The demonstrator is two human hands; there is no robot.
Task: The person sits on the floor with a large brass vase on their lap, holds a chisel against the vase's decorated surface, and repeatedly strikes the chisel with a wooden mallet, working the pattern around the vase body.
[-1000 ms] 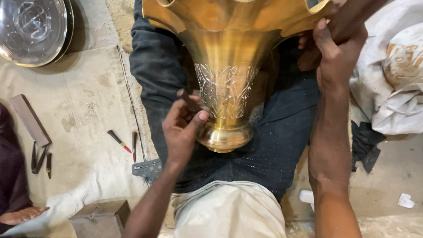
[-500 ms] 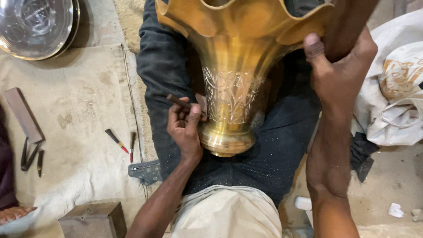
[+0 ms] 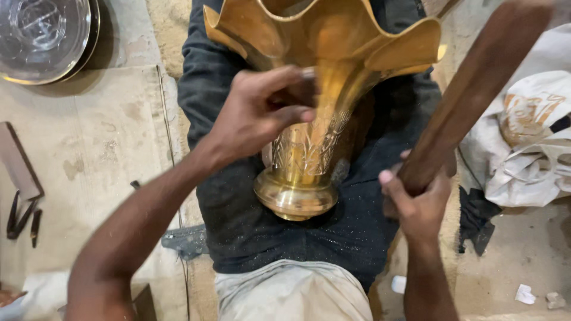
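Dusty floor cloth [image 3: 89, 160] lies beneath; the left hand [image 3: 262, 113] grips the brass vase [image 3: 315, 119] steady across the lap, while the right hand [image 3: 416, 202] clutches a wooden mallet [image 3: 476, 89] raised.

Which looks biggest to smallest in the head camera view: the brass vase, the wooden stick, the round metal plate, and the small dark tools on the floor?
1. Brass vase, lying on the lap.
2. Wooden stick in the right hand; it is raised toward the camera, so its rank over the plate is unsure.
3. Round metal plate, partly cut off by the frame.
4. Small dark tools.
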